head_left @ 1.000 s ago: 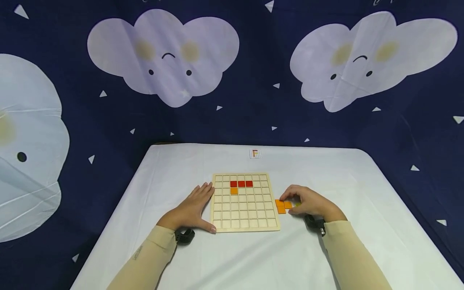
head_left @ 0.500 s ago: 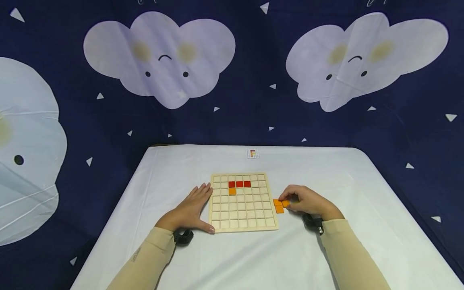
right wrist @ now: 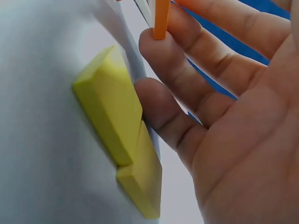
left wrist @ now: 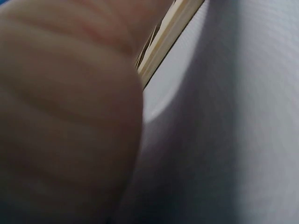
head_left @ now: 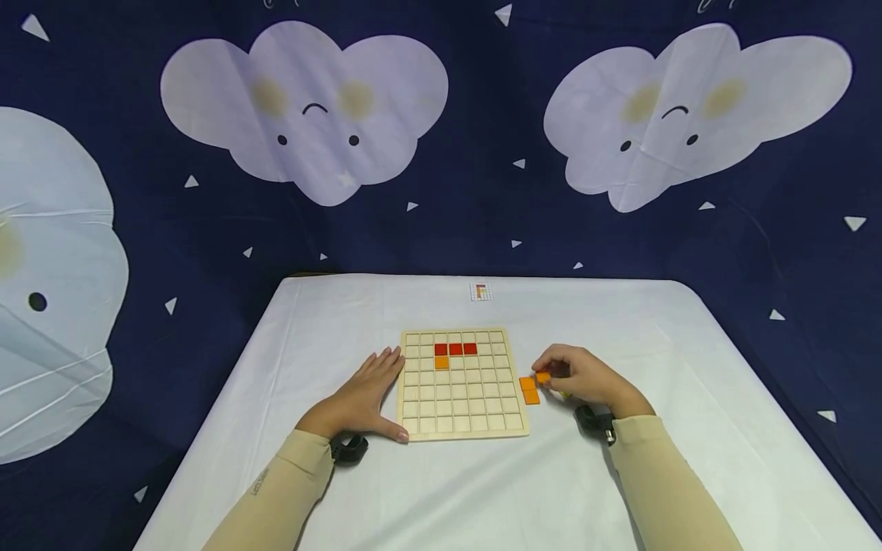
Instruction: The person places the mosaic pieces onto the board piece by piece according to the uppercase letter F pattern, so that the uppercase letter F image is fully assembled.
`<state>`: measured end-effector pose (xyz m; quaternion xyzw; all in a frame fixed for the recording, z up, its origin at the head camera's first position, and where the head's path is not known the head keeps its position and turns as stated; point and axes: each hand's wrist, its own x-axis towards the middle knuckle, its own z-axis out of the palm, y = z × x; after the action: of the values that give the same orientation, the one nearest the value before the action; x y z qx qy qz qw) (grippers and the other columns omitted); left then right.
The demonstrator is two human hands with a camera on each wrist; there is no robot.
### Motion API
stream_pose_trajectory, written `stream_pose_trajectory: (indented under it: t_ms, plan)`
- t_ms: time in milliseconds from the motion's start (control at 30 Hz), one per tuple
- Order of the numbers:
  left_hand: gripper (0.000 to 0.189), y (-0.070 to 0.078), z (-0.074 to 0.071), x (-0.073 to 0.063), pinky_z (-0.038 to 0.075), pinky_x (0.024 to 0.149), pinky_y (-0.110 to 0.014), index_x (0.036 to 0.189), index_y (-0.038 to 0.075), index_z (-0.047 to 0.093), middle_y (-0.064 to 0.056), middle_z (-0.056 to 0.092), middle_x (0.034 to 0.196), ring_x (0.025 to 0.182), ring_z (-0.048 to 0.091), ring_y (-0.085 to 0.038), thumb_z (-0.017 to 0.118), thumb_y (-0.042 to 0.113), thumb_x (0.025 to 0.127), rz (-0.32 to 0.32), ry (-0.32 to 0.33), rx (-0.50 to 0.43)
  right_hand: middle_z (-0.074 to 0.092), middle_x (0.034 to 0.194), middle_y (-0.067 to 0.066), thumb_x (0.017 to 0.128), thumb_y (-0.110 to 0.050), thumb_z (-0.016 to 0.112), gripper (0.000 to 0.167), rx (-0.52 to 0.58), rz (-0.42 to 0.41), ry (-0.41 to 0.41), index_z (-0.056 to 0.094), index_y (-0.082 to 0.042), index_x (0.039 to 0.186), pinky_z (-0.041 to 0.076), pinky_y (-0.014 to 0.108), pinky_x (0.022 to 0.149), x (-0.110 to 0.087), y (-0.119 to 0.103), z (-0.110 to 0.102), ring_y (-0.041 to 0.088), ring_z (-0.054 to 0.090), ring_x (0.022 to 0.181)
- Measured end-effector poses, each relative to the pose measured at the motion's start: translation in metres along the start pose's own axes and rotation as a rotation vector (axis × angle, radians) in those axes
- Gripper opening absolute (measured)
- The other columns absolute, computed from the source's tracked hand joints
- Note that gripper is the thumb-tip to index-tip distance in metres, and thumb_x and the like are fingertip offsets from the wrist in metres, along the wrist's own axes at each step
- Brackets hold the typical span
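Observation:
A pale wooden grid board (head_left: 460, 409) lies on the table. My left hand (head_left: 358, 398) rests at its left side, spread, with fingertips on the edge and thumb by the near corner. Three red tiles (head_left: 455, 350) form a row in the grid, and one orange tile (head_left: 442, 363) sits below the leftmost. Right of the board, my right hand (head_left: 586, 377) pinches another orange tile (head_left: 543, 378), tilted off the table. Two loose orange tiles (head_left: 529, 391) lie beside the board. In the right wrist view, two yellow tiles (right wrist: 112, 109) lie near the little finger.
Beyond the board, a small card (head_left: 481, 291) with a coloured grid pattern lies near the far edge of the white-covered table (head_left: 386, 302). A dark blue cloth (head_left: 482, 222) with clouds hangs behind the table.
My right hand has taken hold of one orange tile and lifted it slightly away from the other two. My left hand has stayed at the board's edge.

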<state>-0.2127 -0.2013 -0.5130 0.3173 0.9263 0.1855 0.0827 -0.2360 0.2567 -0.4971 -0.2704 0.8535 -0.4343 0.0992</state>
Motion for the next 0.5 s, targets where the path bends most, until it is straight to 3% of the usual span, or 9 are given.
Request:
stream_pose_trajectory:
  t_ms: [233,500]
  plan:
    - [0.147,-0.001,0.001,0.001,0.0,0.128,-0.048,0.164,-0.007,0.02,-0.021,0.014,0.172,0.159,0.003,-0.034,0.085,0.079,0.065,0.004,0.004,0.003,0.071,0.113,0.001,0.09,0.001,0.079,0.026,-0.015,0.018,0.017,0.076,-0.007,0.114,0.057,0.03,0.084,0.004,-0.003,0.0,0.025,0.064,0.097]
    - [0.148,-0.002,0.002,0.0,0.001,0.128,-0.048,0.165,-0.006,0.019,-0.021,0.014,0.172,0.159,0.003,-0.034,0.085,0.08,0.064,-0.002,0.008,0.003,0.073,0.109,0.0,0.09,0.003,0.08,0.024,-0.079,-0.029,0.076,0.076,-0.006,0.113,0.058,0.03,0.082,0.015,-0.005,0.005,0.02,0.065,0.093]
